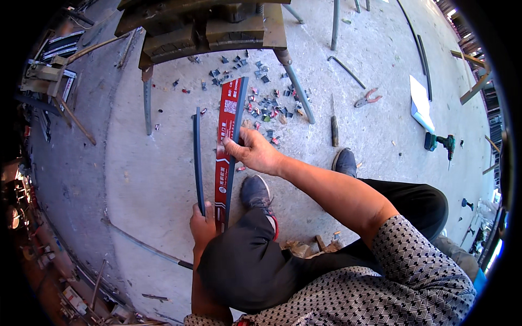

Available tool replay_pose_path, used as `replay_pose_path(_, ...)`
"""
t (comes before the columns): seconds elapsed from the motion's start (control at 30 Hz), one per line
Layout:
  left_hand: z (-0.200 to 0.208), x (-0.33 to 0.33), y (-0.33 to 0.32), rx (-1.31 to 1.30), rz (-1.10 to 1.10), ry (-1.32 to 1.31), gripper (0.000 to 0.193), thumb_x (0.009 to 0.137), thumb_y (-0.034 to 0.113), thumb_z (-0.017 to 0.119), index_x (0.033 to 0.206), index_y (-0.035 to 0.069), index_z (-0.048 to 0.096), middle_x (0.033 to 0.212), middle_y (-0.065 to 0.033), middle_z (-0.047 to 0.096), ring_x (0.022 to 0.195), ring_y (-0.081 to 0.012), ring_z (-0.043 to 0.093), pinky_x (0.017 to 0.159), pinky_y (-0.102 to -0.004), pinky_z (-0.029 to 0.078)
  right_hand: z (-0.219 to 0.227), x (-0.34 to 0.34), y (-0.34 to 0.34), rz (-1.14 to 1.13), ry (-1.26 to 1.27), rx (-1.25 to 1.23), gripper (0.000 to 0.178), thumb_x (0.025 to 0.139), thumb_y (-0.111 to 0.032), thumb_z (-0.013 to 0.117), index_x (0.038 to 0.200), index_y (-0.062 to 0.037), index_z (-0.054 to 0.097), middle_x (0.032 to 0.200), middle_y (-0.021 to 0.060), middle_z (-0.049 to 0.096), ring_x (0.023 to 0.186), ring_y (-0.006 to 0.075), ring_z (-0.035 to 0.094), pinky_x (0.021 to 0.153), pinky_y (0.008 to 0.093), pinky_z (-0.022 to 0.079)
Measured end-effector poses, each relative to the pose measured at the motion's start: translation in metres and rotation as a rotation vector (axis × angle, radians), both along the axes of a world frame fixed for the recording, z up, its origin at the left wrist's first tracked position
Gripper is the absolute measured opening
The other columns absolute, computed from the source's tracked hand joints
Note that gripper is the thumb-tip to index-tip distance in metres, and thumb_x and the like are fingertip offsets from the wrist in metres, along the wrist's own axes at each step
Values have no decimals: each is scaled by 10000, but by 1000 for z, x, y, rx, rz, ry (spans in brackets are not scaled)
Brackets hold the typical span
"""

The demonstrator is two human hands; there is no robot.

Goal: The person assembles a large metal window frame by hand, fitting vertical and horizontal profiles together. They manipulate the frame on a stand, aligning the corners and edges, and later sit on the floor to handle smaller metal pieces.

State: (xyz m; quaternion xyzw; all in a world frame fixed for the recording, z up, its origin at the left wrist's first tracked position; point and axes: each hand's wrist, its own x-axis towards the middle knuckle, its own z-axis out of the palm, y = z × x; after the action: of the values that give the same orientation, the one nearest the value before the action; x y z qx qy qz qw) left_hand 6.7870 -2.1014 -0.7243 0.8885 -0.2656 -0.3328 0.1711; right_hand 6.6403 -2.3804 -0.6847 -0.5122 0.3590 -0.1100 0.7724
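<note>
My right hand [253, 149] is closed on the edge of a long metal profile [222, 179], thumb on its face. The profile is dark grey, faced with red printed film, and stands nearly upright in front of my knee. Lower down, my left hand [203, 221] is closed round the bottom end of a narrow dark grey strip [198, 157]. The strip runs beside the profile's left side, with a gap at the top. My left fingers are partly hidden, so I cannot tell whether they also touch the profile.
A heavy metal stand [217, 38] on pipe legs is ahead, with small cut scraps [266, 106] scattered under it. On the floor to the right lie a screwdriver [334, 130], pliers [368, 98], a bent rod [348, 73], a paper sheet [420, 100] and a cordless drill [443, 143].
</note>
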Motion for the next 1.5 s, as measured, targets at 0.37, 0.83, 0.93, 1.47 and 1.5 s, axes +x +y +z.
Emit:
replay_pose_path(0.37,-62,23,10,62,-160,-294,555,1105,460,569,1347,-39,587,1258,-295,678,1155,-477,675,1001,-527,533,-2,-3,-14,-6,-15,-147,335,1143,-335,588,1124,-4,633,871,39,672,800,116,618,747,347,558)
replay_pose_path(0.83,9,-38,-50,-342,-157,344,631,999,510,763,1335,16,559,1058,-155,695,961,-256,689,859,-409,556,15,4,-31,15,75,-210,413,1147,-411,561,1212,-7,615,1027,99,734,901,152,706,791,347,614)
replay_pose_path(0.93,28,-37,-57,-317,-104,364,580,1006,478,766,1293,9,580,1004,-146,695,904,-258,689,829,-400,559,20,7,-36,19,124,-231,424,1142,-425,571,1195,-8,630,1024,99,738,888,146,704,781,338,612)
replay_pose_path(1.47,61,-4,-49,-382,171,1154,699,1108,633,477,1284,-33,594,738,9,524,542,-54,442,520,-239,377,37,24,-26,-112,105,-362,519,1009,-445,773,1088,53,647,867,124,712,776,212,716,731,357,603)
replay_pose_path(1.5,61,-3,-49,-393,167,1174,721,1100,649,482,1291,-37,591,739,9,524,543,-55,442,521,-240,378,37,25,-25,-116,96,-365,517,1009,-441,776,1090,53,644,870,125,712,785,211,718,736,357,604)
